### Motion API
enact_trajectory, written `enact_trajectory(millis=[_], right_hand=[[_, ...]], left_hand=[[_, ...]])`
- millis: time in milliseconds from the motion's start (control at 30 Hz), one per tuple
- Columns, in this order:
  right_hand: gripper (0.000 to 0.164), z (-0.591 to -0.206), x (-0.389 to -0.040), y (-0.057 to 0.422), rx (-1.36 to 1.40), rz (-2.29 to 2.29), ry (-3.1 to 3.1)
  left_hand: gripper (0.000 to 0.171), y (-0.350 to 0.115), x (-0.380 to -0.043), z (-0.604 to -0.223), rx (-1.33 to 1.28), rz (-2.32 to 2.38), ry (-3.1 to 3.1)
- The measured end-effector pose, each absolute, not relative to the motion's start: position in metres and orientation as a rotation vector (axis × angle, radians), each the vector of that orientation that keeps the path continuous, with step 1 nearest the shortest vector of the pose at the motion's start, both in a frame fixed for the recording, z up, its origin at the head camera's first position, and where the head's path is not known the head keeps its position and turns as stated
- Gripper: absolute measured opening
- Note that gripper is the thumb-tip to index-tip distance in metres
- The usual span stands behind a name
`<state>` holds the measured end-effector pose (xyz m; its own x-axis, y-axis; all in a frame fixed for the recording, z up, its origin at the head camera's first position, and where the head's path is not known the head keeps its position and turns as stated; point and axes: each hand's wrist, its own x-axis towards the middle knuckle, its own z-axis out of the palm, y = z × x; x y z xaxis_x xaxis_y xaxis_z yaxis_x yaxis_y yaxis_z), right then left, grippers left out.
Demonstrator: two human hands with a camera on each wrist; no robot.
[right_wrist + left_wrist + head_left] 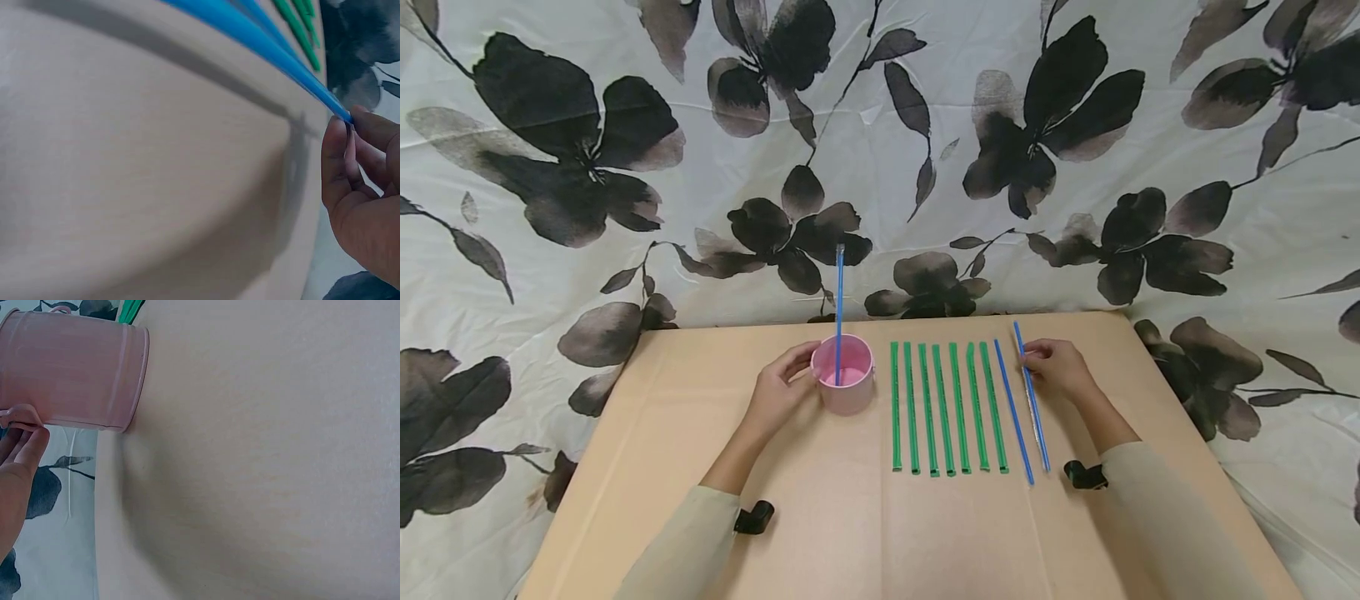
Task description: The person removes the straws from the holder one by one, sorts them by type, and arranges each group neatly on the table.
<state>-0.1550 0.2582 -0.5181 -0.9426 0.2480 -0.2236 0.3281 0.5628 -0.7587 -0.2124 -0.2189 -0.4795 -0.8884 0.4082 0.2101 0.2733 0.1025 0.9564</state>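
A small pink bucket (844,399) stands toward the back of the table, with one blue straw (839,317) upright inside it. My left hand (781,390) holds the bucket at its left side; in the left wrist view the fingertips (39,439) grip near the lug on its wall. Between thumb and fingers, my right hand (1060,369) pinches a second blue straw (1032,400), raised off the table in the right wrist view (269,47). Left of it, another blue straw (1013,408) lies on the table. Several green straws (942,408) lie in a row between bucket and blue straws.
The tan table (820,533) has its back edge just beyond the bucket and straws. Behind it hangs a white cloth (910,192) with dark flowers. A black band piece (754,517) is on the left wrist, another (1086,475) on the right.
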Motion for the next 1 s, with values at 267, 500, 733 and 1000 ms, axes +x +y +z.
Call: enact_trajectory(millis=[267,500,733,1000], right_hand=[[0.033,-0.524,-0.154,0.251,0.574,-1.209,2.725],[0.027,-0.527,-0.152,0.244,0.596,-1.212,2.714],[0.024,-0.526,-0.154,0.235,0.615,-1.165,2.776],[0.024,-0.527,-0.157,0.233,0.59,-1.111,2.814]], left_hand=[[0.046,-0.219,-0.213,-0.478,0.691,1.918,2.24],[0.046,-0.219,-0.213,-0.479,0.701,1.919,2.243],[0.046,-0.221,-0.221,-0.479,0.704,1.91,2.229],[0.045,-0.224,-0.235,-0.487,0.685,1.936,2.181]])
